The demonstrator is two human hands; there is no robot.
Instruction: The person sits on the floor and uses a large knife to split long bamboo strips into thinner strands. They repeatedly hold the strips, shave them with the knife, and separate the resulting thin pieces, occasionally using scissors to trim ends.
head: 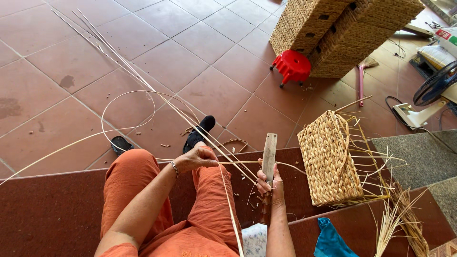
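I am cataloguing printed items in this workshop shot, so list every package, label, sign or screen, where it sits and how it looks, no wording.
White sack or bag: far right edge, beside the fan; white and bulky, with a red printed patch and a bit of green.
No signs or screens show; the woven baskets carry no visible labels.

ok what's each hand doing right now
Left hand: closed, pinching the cane strips.
Right hand: closed around the knife.

orange trousers (pixel 135 190), red stool (pixel 293 65), tan woven basket (pixel 328 159), blue cloth (pixel 329 240), terracotta floor tiles (pixel 190 62).
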